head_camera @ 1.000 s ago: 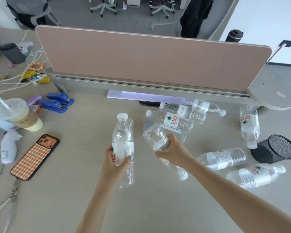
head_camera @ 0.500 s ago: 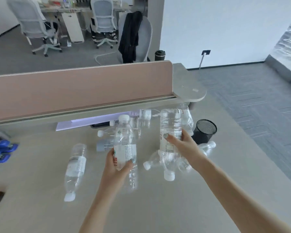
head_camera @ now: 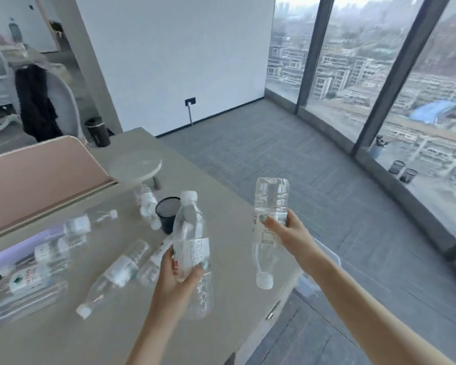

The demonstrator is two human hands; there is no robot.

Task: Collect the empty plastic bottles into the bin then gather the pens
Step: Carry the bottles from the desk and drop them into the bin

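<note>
Over on the far left, several empty bottles [head_camera: 116,272] lay scattered on their sides across the desk [head_camera: 221,212], caps pointing every which way, blurred but plainly not yet collected; just behind them a black mesh cup [head_camera: 167,214] stood upright near the pink divider [head_camera: 37,175], and no pens could be made out anywhere. Moving toward the middle, the left hand [head_camera: 179,275] was wrapped round the label of an upright bottle [head_camera: 191,246], cap on top, held low above the desk, probably to carry it over in the same trip. Further right, the right hand [head_camera: 287,233] gripped an inverted bottle [head_camera: 270,222] round its middle, thumb across the label, white cap hanging down and base in the air, held out past the desk's edge. That reach looked deliberate: a translucent bin [head_camera: 327,259] seemed to sit on the floor just beside the desk, mostly hidden behind the forearm, so I judged the inverted bottle was about to be dropped in. With both hands full and plenty lying loose, the bottle stage looked barely begun, pens a long way off
</note>
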